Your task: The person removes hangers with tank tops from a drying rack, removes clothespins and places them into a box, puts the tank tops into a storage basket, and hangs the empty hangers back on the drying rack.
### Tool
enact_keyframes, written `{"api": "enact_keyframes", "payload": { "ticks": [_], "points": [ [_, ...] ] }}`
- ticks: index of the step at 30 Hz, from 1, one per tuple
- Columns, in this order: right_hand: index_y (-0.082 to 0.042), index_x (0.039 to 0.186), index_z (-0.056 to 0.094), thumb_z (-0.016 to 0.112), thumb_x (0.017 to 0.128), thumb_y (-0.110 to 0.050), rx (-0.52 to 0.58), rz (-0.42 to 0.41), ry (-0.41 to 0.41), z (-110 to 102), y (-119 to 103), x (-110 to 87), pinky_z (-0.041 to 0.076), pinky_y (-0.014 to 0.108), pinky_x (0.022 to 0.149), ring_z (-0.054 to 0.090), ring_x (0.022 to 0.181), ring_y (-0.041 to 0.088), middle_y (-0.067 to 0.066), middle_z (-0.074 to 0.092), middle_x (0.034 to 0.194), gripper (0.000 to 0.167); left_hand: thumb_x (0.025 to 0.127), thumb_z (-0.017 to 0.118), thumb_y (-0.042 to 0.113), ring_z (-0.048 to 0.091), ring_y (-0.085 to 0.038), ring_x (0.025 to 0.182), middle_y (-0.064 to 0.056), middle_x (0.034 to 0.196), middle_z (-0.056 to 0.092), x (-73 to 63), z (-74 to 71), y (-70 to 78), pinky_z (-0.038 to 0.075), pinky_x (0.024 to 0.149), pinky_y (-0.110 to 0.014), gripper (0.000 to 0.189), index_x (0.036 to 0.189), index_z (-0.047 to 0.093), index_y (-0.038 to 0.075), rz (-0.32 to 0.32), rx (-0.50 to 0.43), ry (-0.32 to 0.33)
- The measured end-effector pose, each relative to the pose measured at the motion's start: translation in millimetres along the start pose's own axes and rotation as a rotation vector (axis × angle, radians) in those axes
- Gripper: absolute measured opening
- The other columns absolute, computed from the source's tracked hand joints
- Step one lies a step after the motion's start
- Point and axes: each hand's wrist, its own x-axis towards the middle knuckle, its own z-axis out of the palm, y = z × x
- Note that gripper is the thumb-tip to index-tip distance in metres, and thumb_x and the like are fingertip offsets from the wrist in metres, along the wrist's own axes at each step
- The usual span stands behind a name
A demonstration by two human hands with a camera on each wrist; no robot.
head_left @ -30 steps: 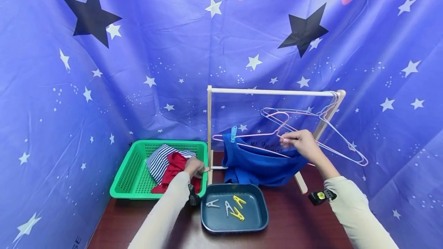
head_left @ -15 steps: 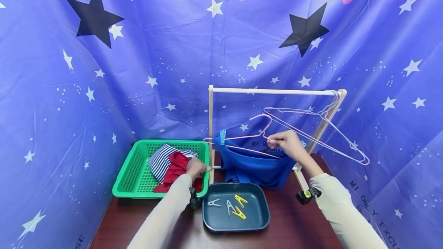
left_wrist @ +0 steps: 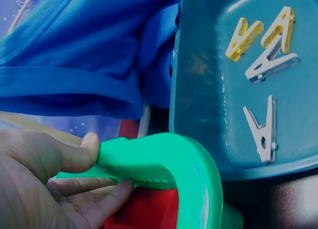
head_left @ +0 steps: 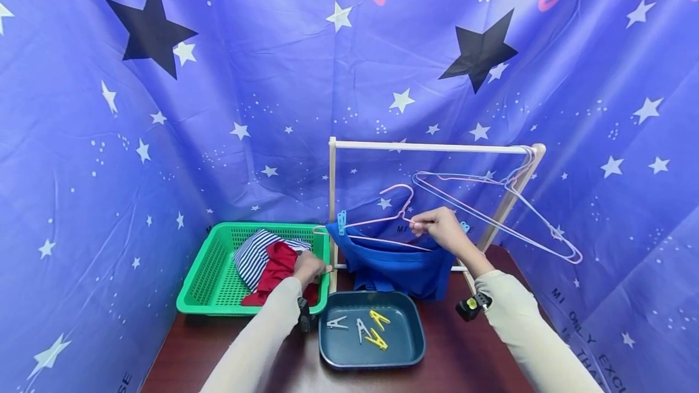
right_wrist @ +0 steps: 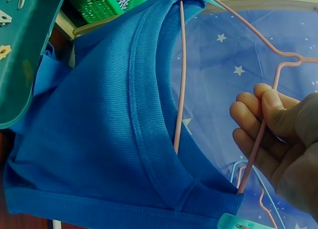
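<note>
My right hand grips one arm of a pink wire hanger between thumb and curled fingers. From that hanger hangs a blue garment with a ribbed band, held at its two ends by a light blue clothespin on the left and another clothespin on the right. My left hand clasps the near right corner of the green basket, thumb on the outer rim and fingers inside. Red cloth lies under those fingers, with a striped cloth beside it.
A wooden rack with a white top bar stands behind the garment. Several empty hangers hang at its right end. In front, a dark blue tray holds grey and yellow clothespins. Starry curtains surround the table.
My right hand has carried the hanger and blue garment leftward, bringing the hanger's left end past the rack's left post. The left hand stays on the basket.
</note>
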Motion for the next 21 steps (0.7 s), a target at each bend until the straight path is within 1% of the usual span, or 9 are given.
{"api": "enact_keyframes", "payload": {
  "ticks": [4, 5, 8, 11, 13, 14, 16, 18, 21],
  "points": [
    [0.015, 0.104, 0.073, 0.065, 0.094, 0.006, 0.001, 0.015, -0.014, 1.2, 0.7, -0.3, 0.062, 0.033, 0.067, 0.076, 0.077, 0.034, 0.028, 0.075, 0.089, 0.016, 0.077, 0.085, 0.002, 0.068, -0.022, 0.06, -0.008, 0.07, 0.058, -3.8, -4.2, -2.8, 0.062, 0.062, -0.037, 0.025, 0.079, 0.06, 0.0, 0.012, -0.039, -0.04],
    [0.015, 0.103, 0.073, 0.065, 0.094, 0.006, 0.0, 0.018, -0.016, 1.4, 0.8, -0.5, 0.062, 0.033, 0.066, 0.076, 0.076, 0.034, 0.027, 0.075, 0.088, 0.016, 0.077, 0.084, 0.003, 0.066, -0.02, 0.057, -0.006, 0.066, 0.057, -4.7, -6.4, -3.4, 0.062, 0.061, -0.035, 0.026, 0.075, 0.059, 0.003, 0.024, -0.027, -0.044],
    [0.014, 0.102, 0.074, 0.065, 0.094, 0.006, -0.005, 0.02, -0.021, 1.9, 1.2, -1.1, 0.062, 0.032, 0.065, 0.076, 0.075, 0.031, 0.026, 0.076, 0.086, 0.015, 0.076, 0.08, 0.002, 0.057, -0.014, 0.05, 0.0, 0.057, 0.052, -7.0, -16.3, -3.0, 0.055, 0.052, -0.027, 0.03, 0.065, 0.054, 0.009, 0.067, -0.01, -0.045],
    [0.013, 0.101, 0.075, 0.065, 0.094, 0.005, -0.014, 0.018, -0.02, 1.9, 1.1, -1.3, 0.062, 0.032, 0.065, 0.076, 0.074, 0.029, 0.025, 0.076, 0.086, 0.015, 0.075, 0.071, -0.002, 0.047, -0.011, 0.052, 0.002, 0.058, 0.05, -7.6, -31.5, 1.0, 0.045, 0.048, -0.022, 0.023, 0.062, 0.056, 0.009, 0.12, -0.027, -0.035],
    [0.012, 0.101, 0.075, 0.065, 0.094, 0.005, -0.011, 0.018, -0.02, 1.6, 0.5, -1.2, 0.062, 0.032, 0.065, 0.076, 0.074, 0.029, 0.025, 0.076, 0.086, 0.014, 0.074, 0.064, -0.006, 0.05, -0.012, 0.056, -0.001, 0.065, 0.058, -7.7, -42.9, 5.0, 0.045, 0.049, -0.021, 0.013, 0.067, 0.065, 0.004, 0.13, -0.118, -0.032],
    [0.012, 0.101, 0.075, 0.065, 0.094, 0.005, -0.006, 0.019, -0.02, 1.4, 0.1, -1.1, 0.062, 0.032, 0.065, 0.076, 0.074, 0.031, 0.025, 0.076, 0.086, 0.014, 0.075, 0.061, -0.008, 0.052, -0.012, 0.059, -0.003, 0.071, 0.063, -7.4, -48.6, 7.3, 0.047, 0.05, -0.021, 0.012, 0.073, 0.069, 0.001, 0.138, -0.162, -0.028],
    [0.013, 0.101, 0.075, 0.065, 0.094, 0.005, 0.0, 0.013, -0.025, 0.6, -0.9, -0.9, 0.062, 0.032, 0.065, 0.076, 0.075, 0.034, 0.026, 0.076, 0.086, 0.014, 0.078, 0.06, -0.009, 0.058, -0.012, 0.066, -0.01, 0.086, 0.072, -7.4, -60.3, 12.4, 0.052, 0.056, -0.021, 0.02, 0.09, 0.076, -0.006, 0.161, -0.256, -0.011],
    [0.014, 0.101, 0.074, 0.066, 0.094, 0.005, 0.002, 0.009, -0.029, -0.1, -1.9, -0.6, 0.062, 0.031, 0.065, 0.076, 0.076, 0.035, 0.026, 0.076, 0.085, 0.014, 0.084, 0.061, -0.008, 0.065, -0.015, 0.076, -0.018, 0.103, 0.075, -8.6, -72.2, 19.5, 0.057, 0.066, -0.024, 0.025, 0.106, 0.075, -0.009, 0.191, -0.345, -0.006],
    [0.013, 0.101, 0.075, 0.067, 0.093, 0.004, -0.013, 0.003, -0.029, -1.2, -4.0, -0.2, 0.062, 0.031, 0.064, 0.076, 0.074, 0.033, 0.025, 0.076, 0.084, 0.014, 0.094, 0.064, -0.001, 0.072, -0.023, 0.092, -0.024, 0.115, 0.073, -11.5, -88.1, 32.1, 0.06, 0.083, -0.03, 0.027, 0.118, 0.07, -0.011, 0.269, -0.422, -0.042]
  ]
}}
